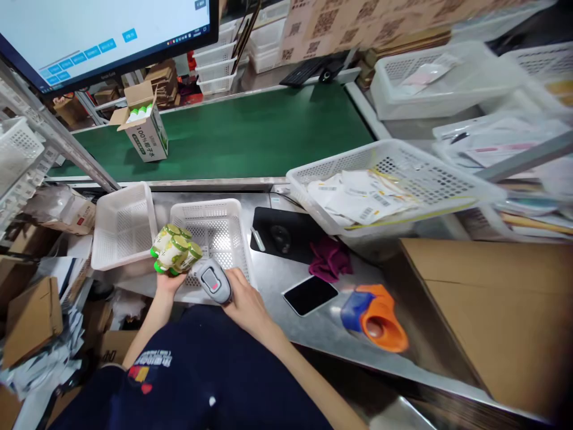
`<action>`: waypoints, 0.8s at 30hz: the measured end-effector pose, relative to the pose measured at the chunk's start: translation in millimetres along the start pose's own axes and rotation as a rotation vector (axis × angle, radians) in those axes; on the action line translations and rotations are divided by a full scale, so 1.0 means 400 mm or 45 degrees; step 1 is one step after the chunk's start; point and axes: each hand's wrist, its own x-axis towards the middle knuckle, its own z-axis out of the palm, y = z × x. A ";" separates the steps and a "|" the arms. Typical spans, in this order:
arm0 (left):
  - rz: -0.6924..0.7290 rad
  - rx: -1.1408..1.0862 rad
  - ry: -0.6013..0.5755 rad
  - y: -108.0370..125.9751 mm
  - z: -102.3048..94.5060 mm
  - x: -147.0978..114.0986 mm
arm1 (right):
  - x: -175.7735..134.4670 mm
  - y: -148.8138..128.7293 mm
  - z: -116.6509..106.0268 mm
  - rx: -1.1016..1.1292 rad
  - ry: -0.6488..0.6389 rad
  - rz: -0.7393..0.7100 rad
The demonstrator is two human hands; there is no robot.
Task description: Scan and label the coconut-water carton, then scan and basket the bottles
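Observation:
My left hand (168, 279) holds up a shrink-wrapped pack of small bottles with green caps (175, 249), just over the near rim of a white mesh basket (226, 239). My right hand (244, 301) grips a grey handheld barcode scanner (213, 282) with a red button, its head pointing at the pack from the right. Scanner and pack are almost touching. The basket under them looks empty.
A second white basket (120, 224) stands to the left. On the steel counter lie a black mat (282, 233), purple cloth (330, 260), phone (310, 294), orange-blue tape dispenser (378, 316). Beyond are a basket of labels (385, 179), green conveyor (250, 137) with an open carton (145, 128), flat cardboard (501, 310).

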 end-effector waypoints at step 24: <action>0.218 0.152 0.105 -0.004 0.032 -0.055 | -0.012 0.096 -0.001 0.434 0.221 0.087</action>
